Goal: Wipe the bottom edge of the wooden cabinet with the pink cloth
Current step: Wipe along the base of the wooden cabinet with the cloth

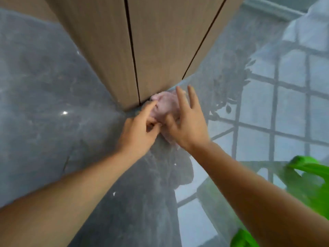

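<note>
The wooden cabinet (pixel 142 43) rises from the glossy grey floor, with two dark vertical door gaps. A bunched pink cloth (pixel 164 104) lies on the floor against the cabinet's bottom edge, just right of the left gap. My left hand (pixel 140 130) pinches the cloth's near left edge with thumb and fingers. My right hand (pixel 187 122) rests on the cloth's right side, fingers stretched toward the cabinet and thumb pressing into the fabric. The hands hide the lower part of the cloth.
The polished grey marble floor (pixel 53 104) mirrors a gridded window at the right and a dark silhouette below my hands. Bright green fabric (pixel 309 182) fills the lower right corner. A pale skirting line (pixel 270 6) runs along the top right.
</note>
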Demonstrator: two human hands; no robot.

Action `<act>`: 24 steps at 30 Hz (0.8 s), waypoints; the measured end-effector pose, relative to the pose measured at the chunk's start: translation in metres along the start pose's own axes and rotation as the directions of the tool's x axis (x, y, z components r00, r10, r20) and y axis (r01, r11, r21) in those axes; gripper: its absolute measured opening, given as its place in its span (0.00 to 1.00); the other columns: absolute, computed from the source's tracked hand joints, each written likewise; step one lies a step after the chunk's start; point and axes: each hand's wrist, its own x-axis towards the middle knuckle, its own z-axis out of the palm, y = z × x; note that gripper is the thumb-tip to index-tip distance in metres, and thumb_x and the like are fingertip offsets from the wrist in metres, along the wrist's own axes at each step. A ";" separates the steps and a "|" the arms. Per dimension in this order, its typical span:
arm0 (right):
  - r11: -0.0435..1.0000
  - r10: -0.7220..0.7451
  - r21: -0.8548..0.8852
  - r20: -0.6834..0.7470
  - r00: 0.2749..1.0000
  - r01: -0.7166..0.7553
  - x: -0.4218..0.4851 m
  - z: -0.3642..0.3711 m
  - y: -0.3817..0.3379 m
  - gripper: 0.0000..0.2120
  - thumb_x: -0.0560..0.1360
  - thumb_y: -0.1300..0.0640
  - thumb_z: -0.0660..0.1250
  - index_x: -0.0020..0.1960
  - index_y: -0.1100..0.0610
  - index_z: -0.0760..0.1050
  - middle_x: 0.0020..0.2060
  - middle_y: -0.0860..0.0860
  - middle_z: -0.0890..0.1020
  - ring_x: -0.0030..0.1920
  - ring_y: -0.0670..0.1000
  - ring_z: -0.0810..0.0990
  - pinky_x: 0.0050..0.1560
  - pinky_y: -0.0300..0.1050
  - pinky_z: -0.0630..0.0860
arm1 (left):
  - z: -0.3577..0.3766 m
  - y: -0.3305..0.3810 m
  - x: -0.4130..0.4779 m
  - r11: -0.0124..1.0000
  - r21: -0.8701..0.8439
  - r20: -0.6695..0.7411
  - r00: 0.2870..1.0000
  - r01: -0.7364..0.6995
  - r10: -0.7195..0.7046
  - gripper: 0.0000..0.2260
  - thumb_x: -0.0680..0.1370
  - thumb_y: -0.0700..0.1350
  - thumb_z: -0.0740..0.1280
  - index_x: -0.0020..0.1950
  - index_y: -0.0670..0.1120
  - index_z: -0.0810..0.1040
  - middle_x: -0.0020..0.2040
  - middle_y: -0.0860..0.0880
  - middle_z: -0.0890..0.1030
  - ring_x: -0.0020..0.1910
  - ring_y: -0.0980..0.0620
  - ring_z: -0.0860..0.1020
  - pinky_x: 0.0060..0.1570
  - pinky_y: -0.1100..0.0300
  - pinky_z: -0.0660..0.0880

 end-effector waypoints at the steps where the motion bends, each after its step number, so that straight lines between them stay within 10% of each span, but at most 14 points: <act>1: 0.995 -0.093 -0.024 0.016 0.996 0.093 -0.001 0.009 0.001 0.32 0.76 0.52 0.66 0.78 0.55 0.60 0.79 0.64 0.54 0.77 0.65 0.58 0.73 0.57 0.65 | -0.007 -0.014 -0.013 0.998 -0.004 -0.044 0.997 -0.070 0.069 0.26 0.74 0.46 0.71 0.72 0.55 0.75 0.50 0.53 0.86 0.47 0.54 0.82 0.49 0.71 0.74; 8: 0.865 -0.307 -0.336 0.232 0.923 0.373 -0.018 0.058 -0.002 0.33 0.79 0.34 0.54 0.80 0.43 0.50 0.80 0.64 0.45 0.79 0.65 0.37 0.78 0.63 0.44 | -0.052 -0.116 -0.075 0.718 0.690 -0.238 0.966 0.095 0.101 0.34 0.77 0.61 0.60 0.77 0.41 0.69 0.78 0.36 0.69 0.75 0.31 0.67 0.73 0.34 0.62; 12: 0.760 -0.320 -0.481 0.307 0.896 0.437 0.019 0.019 0.043 0.33 0.79 0.33 0.50 0.79 0.42 0.44 0.81 0.57 0.50 0.80 0.60 0.46 0.78 0.61 0.51 | -0.044 -0.116 -0.079 0.686 0.720 -0.202 0.977 0.105 0.062 0.35 0.80 0.63 0.53 0.82 0.43 0.62 0.82 0.36 0.63 0.81 0.31 0.59 0.78 0.33 0.52; 19: 0.882 0.149 -0.455 0.016 0.989 -0.126 0.068 -0.027 0.047 0.37 0.78 0.33 0.50 0.80 0.50 0.44 0.81 0.61 0.44 0.80 0.62 0.39 0.79 0.61 0.45 | -0.047 -0.116 -0.079 0.689 0.714 -0.232 0.970 0.124 0.066 0.36 0.79 0.64 0.51 0.83 0.46 0.60 0.83 0.39 0.61 0.82 0.33 0.58 0.79 0.35 0.51; 24: 0.908 -0.075 -0.386 0.227 0.971 0.161 -0.016 0.046 -0.021 0.45 0.74 0.30 0.53 0.80 0.55 0.43 0.79 0.63 0.39 0.77 0.64 0.30 0.77 0.62 0.36 | -0.045 -0.113 -0.079 0.685 0.717 -0.231 0.971 0.131 0.057 0.37 0.78 0.64 0.54 0.82 0.45 0.61 0.83 0.39 0.61 0.82 0.33 0.58 0.79 0.35 0.51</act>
